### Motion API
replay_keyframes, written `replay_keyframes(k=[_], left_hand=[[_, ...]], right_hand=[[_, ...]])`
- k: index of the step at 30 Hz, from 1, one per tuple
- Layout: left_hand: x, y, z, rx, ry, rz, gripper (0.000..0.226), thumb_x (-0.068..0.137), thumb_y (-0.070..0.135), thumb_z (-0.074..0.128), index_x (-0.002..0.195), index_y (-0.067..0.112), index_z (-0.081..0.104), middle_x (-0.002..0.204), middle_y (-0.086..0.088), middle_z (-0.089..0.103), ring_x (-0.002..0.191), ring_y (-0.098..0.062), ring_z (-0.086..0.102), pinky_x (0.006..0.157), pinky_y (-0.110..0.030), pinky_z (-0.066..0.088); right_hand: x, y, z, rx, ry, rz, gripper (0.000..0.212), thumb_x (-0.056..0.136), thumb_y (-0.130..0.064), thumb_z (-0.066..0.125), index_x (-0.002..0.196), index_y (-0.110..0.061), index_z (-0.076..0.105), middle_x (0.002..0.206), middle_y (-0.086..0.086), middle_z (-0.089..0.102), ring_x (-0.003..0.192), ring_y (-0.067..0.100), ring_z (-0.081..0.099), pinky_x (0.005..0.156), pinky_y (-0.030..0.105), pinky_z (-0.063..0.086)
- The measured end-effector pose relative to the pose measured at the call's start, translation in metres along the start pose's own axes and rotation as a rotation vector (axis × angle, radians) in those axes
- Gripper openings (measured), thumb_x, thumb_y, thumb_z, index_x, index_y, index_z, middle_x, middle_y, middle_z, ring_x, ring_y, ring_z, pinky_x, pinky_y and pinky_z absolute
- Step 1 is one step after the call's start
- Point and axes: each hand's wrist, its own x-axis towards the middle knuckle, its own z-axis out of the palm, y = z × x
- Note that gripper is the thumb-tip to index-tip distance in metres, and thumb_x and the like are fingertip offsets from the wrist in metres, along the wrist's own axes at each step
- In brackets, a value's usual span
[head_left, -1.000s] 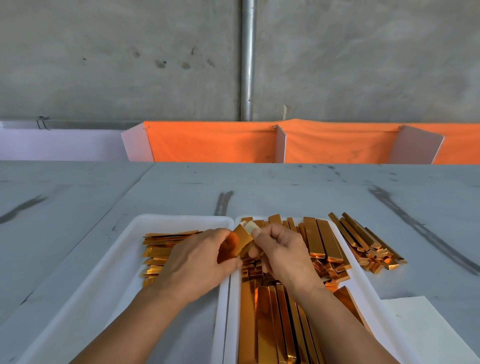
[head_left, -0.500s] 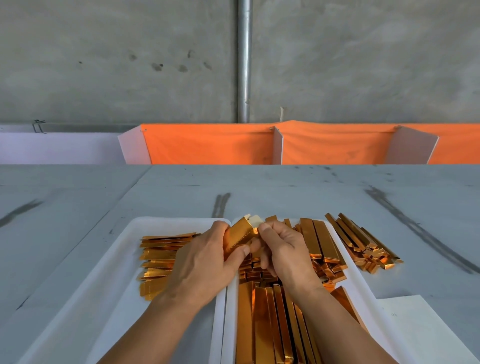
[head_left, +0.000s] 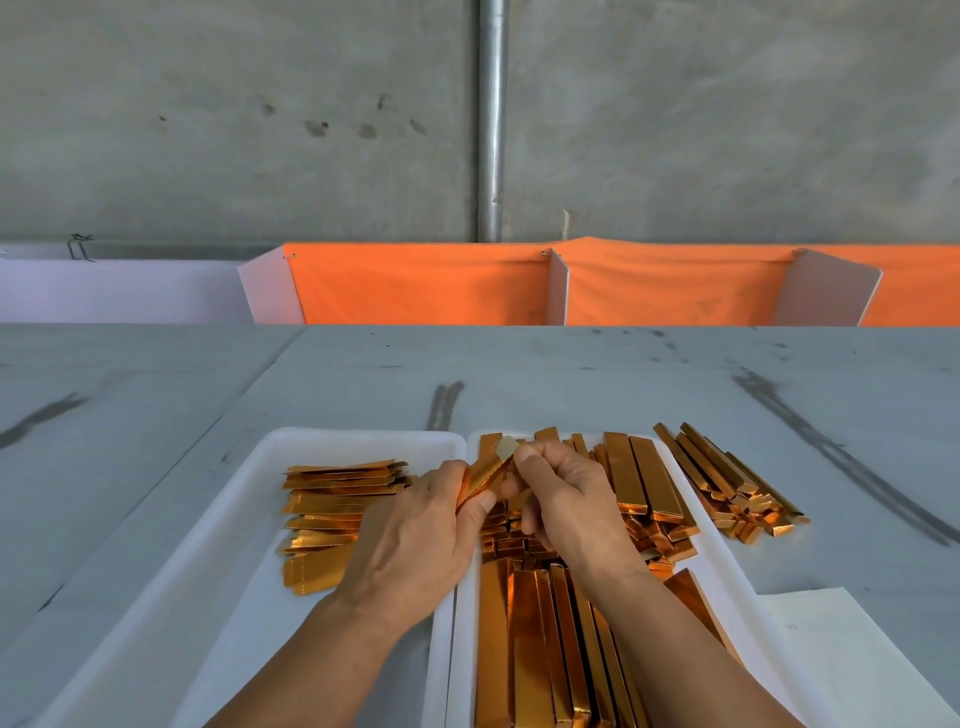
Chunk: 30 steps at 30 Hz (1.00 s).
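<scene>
Between hands (head_left: 415, 540) (head_left: 571, 514), seemingly pinched: gold strip (head_left: 485, 475).

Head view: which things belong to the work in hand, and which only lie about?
In the work: gold card piece, pinched by left hand and right hand; flat gold pieces in the left tray; folded gold pieces in the right tray.
Lying about: white sheet; orange cloth; metal pipe.

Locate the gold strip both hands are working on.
Head view, centre: the gold strip is pinched between left hand and right hand, above where the left tray meets the right tray.
</scene>
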Motion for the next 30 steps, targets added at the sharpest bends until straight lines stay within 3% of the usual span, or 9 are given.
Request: replay_keyframes(k=[3, 7, 11, 14, 18, 25, 30], left_hand=[[0.000, 0.002, 0.000, 0.004, 0.005, -0.003, 0.058, 0.083, 0.067, 0.004, 0.107, 0.032, 0.042, 0.080, 0.015, 0.050, 0.061, -0.005, 0.050, 0.048, -0.013, 0.027], [0.002, 0.004, 0.000, 0.060, 0.007, -0.040, 0.064, 0.079, 0.069, 0.002, 0.110, 0.029, 0.042, 0.082, 0.015, 0.051, 0.063, -0.006, 0.052, 0.048, -0.014, 0.028], [0.003, 0.004, 0.000, 0.134, -0.009, -0.081, 0.056, 0.084, 0.065, 0.010, 0.112, 0.028, 0.041, 0.080, 0.013, 0.046, 0.062, -0.007, 0.048, 0.045, -0.014, 0.023], [0.004, 0.003, 0.001, 0.176, -0.017, -0.090, 0.047, 0.092, 0.063, 0.020, 0.113, 0.027, 0.040, 0.084, 0.014, 0.048, 0.064, -0.007, 0.048, 0.047, -0.015, 0.025], [0.004, 0.003, 0.001, 0.215, -0.019, -0.094, 0.044, 0.093, 0.062, 0.021, 0.111, 0.027, 0.039, 0.084, 0.014, 0.047, 0.063, -0.007, 0.047, 0.047, -0.016, 0.027], [0.003, 0.009, -0.004, 0.306, -0.020, -0.048, 0.054, 0.086, 0.064, 0.006, 0.113, 0.028, 0.037, 0.083, 0.013, 0.045, 0.060, -0.007, 0.045, 0.045, -0.015, 0.021], [0.001, 0.011, -0.004, 0.337, -0.021, -0.036, 0.047, 0.093, 0.062, 0.016, 0.114, 0.028, 0.040, 0.082, 0.013, 0.044, 0.058, -0.007, 0.040, 0.044, -0.016, 0.015]], right_hand=[[0.000, -0.001, 0.001, 0.000, 0.038, -0.043, 0.027, 0.103, -0.024, 0.049, 0.084, -0.013, 0.066, 0.059, 0.000, 0.063, 0.045, 0.009, 0.049, 0.044, 0.017, 0.040], [0.000, 0.001, 0.001, -0.038, 0.122, -0.127, 0.008, 0.097, -0.017, 0.058, 0.091, -0.020, 0.063, 0.077, 0.004, 0.068, 0.068, 0.016, 0.062, 0.063, 0.033, 0.055], [-0.002, 0.004, 0.002, -0.107, 0.110, -0.175, 0.014, 0.095, -0.013, 0.061, 0.093, -0.025, 0.066, 0.072, -0.016, 0.065, 0.063, 0.002, 0.059, 0.058, 0.018, 0.052], [-0.002, 0.005, 0.003, -0.131, 0.092, -0.193, 0.016, 0.096, -0.011, 0.061, 0.097, -0.026, 0.067, 0.070, -0.020, 0.063, 0.058, -0.001, 0.056, 0.055, 0.015, 0.049], [-0.004, 0.005, 0.002, -0.186, 0.064, -0.240, 0.021, 0.096, -0.009, 0.059, 0.099, -0.029, 0.063, 0.075, -0.028, 0.065, 0.071, -0.006, 0.064, 0.061, 0.008, 0.048], [-0.002, 0.008, 0.002, -0.244, 0.055, -0.238, 0.017, 0.095, -0.012, 0.061, 0.099, -0.028, 0.062, 0.082, -0.024, 0.066, 0.072, -0.002, 0.064, 0.061, 0.009, 0.048], [-0.003, 0.005, 0.001, -0.253, -0.008, -0.202, 0.016, 0.093, -0.012, 0.063, 0.094, -0.028, 0.060, 0.082, -0.015, 0.066, 0.058, 0.001, 0.058, 0.053, 0.015, 0.046]])
